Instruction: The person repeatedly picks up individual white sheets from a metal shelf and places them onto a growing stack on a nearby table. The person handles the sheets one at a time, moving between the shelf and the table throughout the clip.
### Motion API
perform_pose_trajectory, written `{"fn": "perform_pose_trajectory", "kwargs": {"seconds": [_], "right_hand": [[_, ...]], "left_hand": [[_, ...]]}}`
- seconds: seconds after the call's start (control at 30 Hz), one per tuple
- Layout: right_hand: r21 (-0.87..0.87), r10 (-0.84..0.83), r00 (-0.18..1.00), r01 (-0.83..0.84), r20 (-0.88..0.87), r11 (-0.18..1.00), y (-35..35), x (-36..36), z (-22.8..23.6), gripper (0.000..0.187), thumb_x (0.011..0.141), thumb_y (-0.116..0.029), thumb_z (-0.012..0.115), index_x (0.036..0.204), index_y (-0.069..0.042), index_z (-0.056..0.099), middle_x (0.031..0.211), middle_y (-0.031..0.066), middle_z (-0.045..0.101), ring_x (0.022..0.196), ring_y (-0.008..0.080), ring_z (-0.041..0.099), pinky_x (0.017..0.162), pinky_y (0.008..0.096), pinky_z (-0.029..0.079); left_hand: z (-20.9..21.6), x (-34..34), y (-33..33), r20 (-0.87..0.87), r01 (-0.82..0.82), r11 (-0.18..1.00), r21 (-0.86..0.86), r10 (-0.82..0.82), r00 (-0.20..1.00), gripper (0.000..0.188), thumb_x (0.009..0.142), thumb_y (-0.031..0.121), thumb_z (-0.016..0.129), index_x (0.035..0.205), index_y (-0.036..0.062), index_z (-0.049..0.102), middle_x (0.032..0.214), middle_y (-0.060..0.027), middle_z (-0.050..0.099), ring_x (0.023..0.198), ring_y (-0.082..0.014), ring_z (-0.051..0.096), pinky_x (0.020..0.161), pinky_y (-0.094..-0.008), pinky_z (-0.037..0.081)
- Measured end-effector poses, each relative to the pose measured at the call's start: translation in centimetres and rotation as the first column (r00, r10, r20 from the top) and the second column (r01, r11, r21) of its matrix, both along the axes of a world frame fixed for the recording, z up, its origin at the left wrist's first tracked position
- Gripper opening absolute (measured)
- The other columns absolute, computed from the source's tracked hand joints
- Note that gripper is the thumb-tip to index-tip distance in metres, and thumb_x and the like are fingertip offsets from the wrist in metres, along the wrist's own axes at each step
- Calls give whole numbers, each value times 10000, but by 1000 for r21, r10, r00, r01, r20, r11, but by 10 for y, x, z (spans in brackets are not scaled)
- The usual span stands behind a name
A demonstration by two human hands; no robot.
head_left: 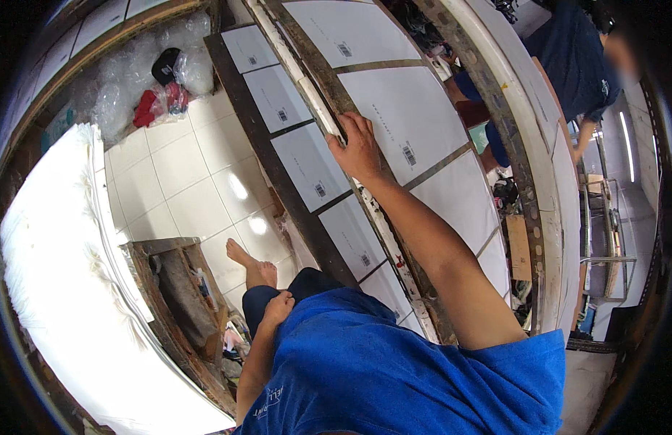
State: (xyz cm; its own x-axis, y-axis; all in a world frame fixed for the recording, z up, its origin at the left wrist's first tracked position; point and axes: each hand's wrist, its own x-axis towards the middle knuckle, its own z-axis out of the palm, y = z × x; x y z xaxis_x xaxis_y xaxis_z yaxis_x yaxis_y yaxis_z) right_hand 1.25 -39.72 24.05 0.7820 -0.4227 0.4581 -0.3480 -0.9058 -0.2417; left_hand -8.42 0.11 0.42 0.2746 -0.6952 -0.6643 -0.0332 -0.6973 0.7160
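right grip (359,148) on rail (298,74), tiled floor (172,163)

Table (318,61): brown, under the right fingers (361,125); large white sheets (397,109), right of fingers. Rail (305,87): white, just left of fingers. Board (260,145): dark, farther left; smaller sheets (296,156). Floor (172,170): pale tile, well left of fingers; clear bags (114,109), red cloth (145,109).

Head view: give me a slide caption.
Right hand resting on a worn rail between white sheets, left hand against dark shorts.
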Motion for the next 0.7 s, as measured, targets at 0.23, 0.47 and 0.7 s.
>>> {"fn": "perform_pose_trajectory", "kwargs": {"seconds": [0.23,0.47,0.7], "right_hand": [[74,17,1000,-18,4,997,0,12,-13,479,819,-218,667,1227,-7,531,1261,191,501,1197,372,449,1013,423,396],[131,-40,983,63,-178,989,13,1,11,508,893,-238,603,1305,25,463,1371,244,422,1297,401,359,1085,479,312],[160,17,984,11,-175,987,14,-3,10,498,872,-194,606,1290,38,467,1327,262,445,1252,425,386,1053,490,334]], "left_hand": [[5,21,16,31,-167,986,-15,167,985,350,884,302,542,1102,41,624,1026,-206,664,977,-364,639,858,-428,492],[69,60,24,66,-411,894,-177,428,902,347,904,279,541,1121,13,591,1024,-227,658,991,-369,632,853,-428,495],[189,94,58,136,-582,755,-302,639,757,353,939,260,536,1176,-1,550,1052,-196,659,990,-319,642,882,-380,494]]}}
